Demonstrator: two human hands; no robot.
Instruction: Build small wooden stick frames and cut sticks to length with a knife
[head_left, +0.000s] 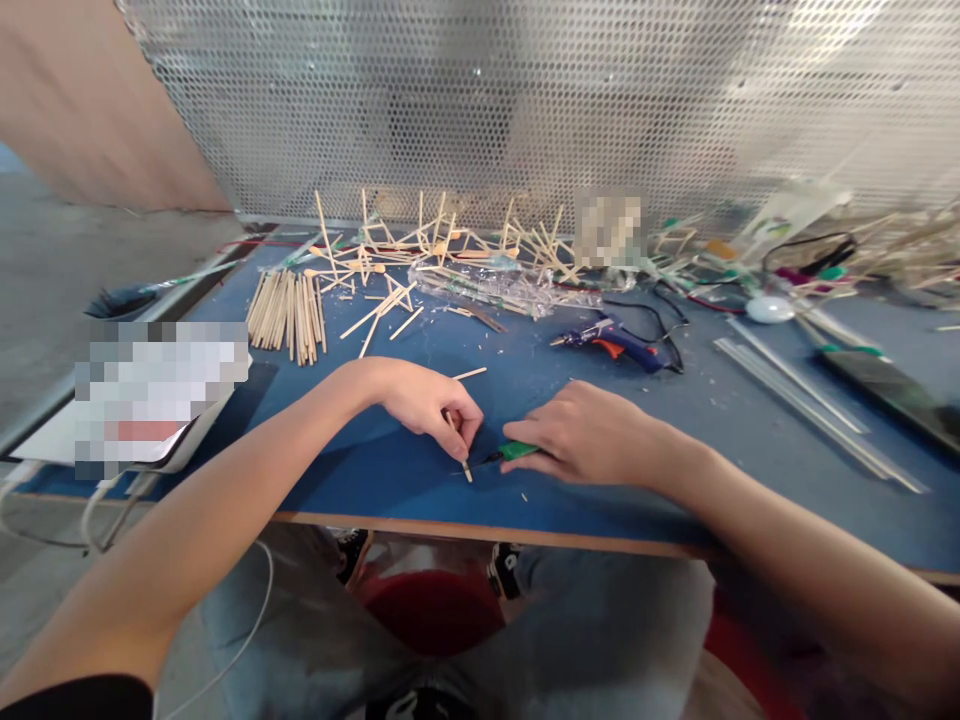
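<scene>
Near the front edge of the blue table [337, 470], my left hand [431, 405] pinches a short wooden stick [466, 470], whose lower end points down at the tabletop. My right hand [592, 435] is closed around a green-handled tool [519, 450], which looks like a small craft knife. Its thin tip reaches left to the stick's lower end; whether they touch I cannot tell. A small sliver [524, 497] lies in front of my right hand. Just behind my left hand rests another cut stick [470, 373].
A bundle of wooden sticks [289, 315] lies at left, beside a white device [217, 400] with cables. Stick frames [442, 240] stand along the perforated metal panel [450, 120]. A blue glue gun [619, 340], clear glue sticks [817, 410] and a phone [900, 395] lie to the right.
</scene>
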